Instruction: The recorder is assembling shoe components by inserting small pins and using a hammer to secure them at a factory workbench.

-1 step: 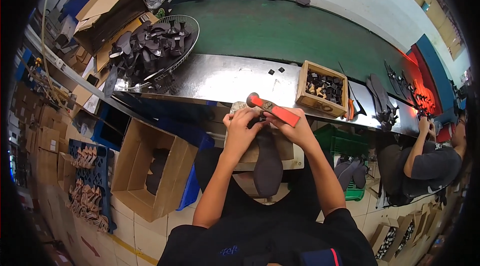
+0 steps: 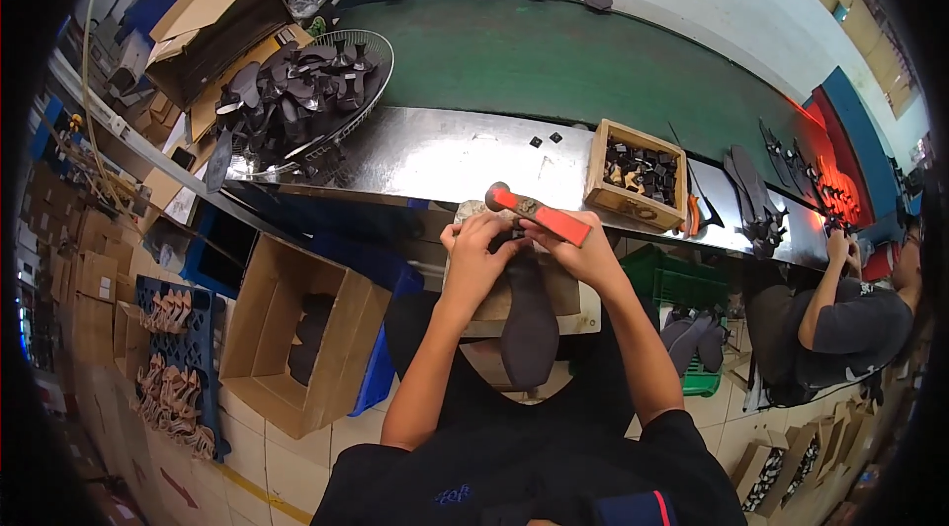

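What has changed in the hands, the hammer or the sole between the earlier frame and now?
Nothing visibly changed. The right hand grips the red-handled hammer as before, the left hand pinches the top of the dark shoe sole on the work block, and the wooden box of small parts sits in the same place on the metal bench.

Bright overhead light, glare on the steel bench (image 2: 435,155), fisheye-bent dark edges.
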